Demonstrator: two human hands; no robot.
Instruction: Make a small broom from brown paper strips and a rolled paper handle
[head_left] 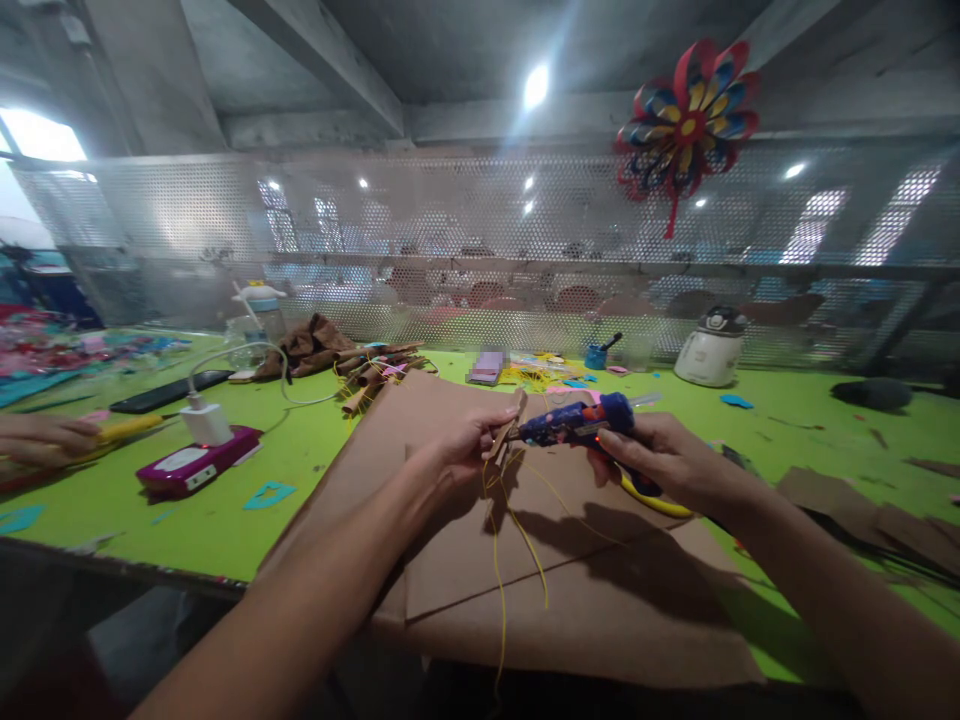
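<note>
My left hand [463,442] is closed on a small folded or rolled piece of brown paper [512,425], pinched between thumb and fingers. Thin yellow strings [534,552] dangle from that piece over a large brown cardboard sheet [465,645]. My right hand [664,455] is wrapped round the handle of a dark blue hot glue gun [559,425]. Its nozzle points left and is at the paper piece; whether it touches cannot be made out. A clear glue stick [645,399] pokes out of the gun's back. Beneath my right hand lies a curved yellow handle [656,500], partly hidden.
Bundled brown paper rolls [382,370] lie beyond the sheet. On the left are a purple power strip [199,465] with a white charger [208,424], a black phone [172,391] and another person's hand [45,440]. A white bottle [709,352] and brown cardboard pieces [847,500] are at right.
</note>
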